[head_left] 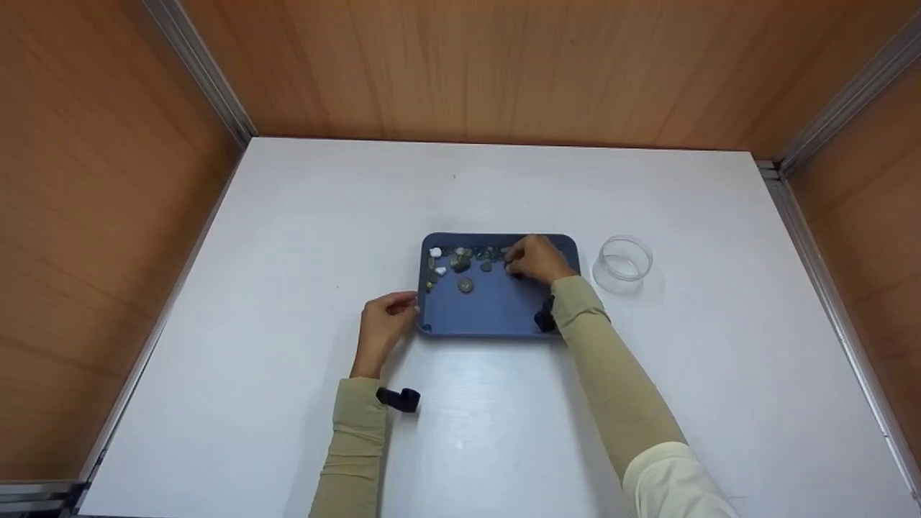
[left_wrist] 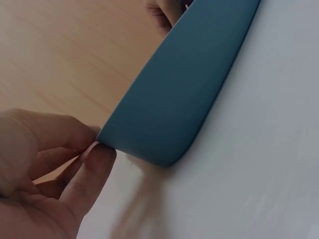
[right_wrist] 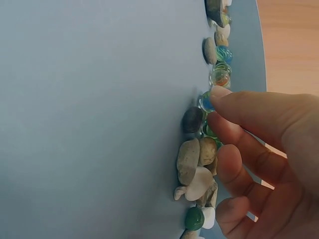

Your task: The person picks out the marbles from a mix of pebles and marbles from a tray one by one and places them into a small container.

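A blue rectangular tray (head_left: 496,316) lies on the white table with pebbles and glass marbles gathered along its far side. My left hand (head_left: 386,324) is at the tray's left edge; in the left wrist view, thumb and forefinger pinch the rim at a corner. Over the far right part of the tray is my right hand (head_left: 538,259). Its thumb and forefinger pinch a clear marble with blue inside (right_wrist: 206,101), partly hidden by the thumb. Beside that marble lie a dark pebble (right_wrist: 192,119) and a swirled marble (right_wrist: 220,77). A round grey stone (head_left: 466,285) sits apart near the tray's middle.
To the right of the tray stands a clear round container (head_left: 624,259). Wooden panels (head_left: 468,72) wall the table at the back and both sides. White stones (head_left: 435,252) lie in the tray's far left corner.
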`<state>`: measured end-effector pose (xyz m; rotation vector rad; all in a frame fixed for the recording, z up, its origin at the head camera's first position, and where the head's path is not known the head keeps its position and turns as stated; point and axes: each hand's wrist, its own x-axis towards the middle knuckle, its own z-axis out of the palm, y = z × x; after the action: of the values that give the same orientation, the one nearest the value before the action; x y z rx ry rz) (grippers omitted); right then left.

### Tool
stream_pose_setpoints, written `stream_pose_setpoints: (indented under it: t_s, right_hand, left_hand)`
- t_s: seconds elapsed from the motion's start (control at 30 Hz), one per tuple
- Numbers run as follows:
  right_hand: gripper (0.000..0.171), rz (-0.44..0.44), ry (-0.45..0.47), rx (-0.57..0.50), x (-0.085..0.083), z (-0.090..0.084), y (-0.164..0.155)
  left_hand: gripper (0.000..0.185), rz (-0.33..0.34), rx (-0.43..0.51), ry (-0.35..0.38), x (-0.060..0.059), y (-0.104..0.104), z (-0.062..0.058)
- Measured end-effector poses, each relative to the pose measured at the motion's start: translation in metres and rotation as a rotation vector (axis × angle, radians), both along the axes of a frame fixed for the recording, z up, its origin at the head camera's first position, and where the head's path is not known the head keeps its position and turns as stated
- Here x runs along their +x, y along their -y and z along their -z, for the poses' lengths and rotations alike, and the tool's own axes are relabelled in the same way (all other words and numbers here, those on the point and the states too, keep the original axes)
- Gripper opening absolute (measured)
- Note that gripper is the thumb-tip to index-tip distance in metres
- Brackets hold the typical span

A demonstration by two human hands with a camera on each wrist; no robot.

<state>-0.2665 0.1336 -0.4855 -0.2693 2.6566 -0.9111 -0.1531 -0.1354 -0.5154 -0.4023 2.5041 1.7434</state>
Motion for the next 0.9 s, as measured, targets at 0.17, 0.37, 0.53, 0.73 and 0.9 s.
stream_pose_setpoints:
  t_s: [0.17, 0.37, 0.53, 0.73, 0.9]
  right_hand:
    - [0.024, 0.005, -0.002, 0.037, 0.0022, 0.0029, 0.0024]
    - [0.027, 0.012, 0.008, 0.037, 0.0015, 0.0031, 0.0028]
    - [0.027, 0.008, 0.017, 0.015, 0.0022, 0.0049, 0.0022]
    - [0.027, -0.011, 0.019, -0.020, 0.0027, 0.0067, -0.0002]
    - [0.028, -0.008, 0.019, -0.036, 0.0029, 0.0065, -0.0039]
  left_hand:
    - [0.028, 0.016, -0.003, 0.031, -0.0003, 0.0031, -0.0002]
    - [0.028, 0.001, 0.028, 0.047, -0.0008, 0.0043, -0.0020]
    - [0.028, -0.013, 0.034, 0.054, -0.0006, 0.0040, -0.0023]
    - [0.028, -0.005, 0.011, 0.050, -0.0023, 0.0021, -0.0021]
    - [0.026, 0.017, 0.009, 0.047, -0.0065, 0.0006, -0.0032]
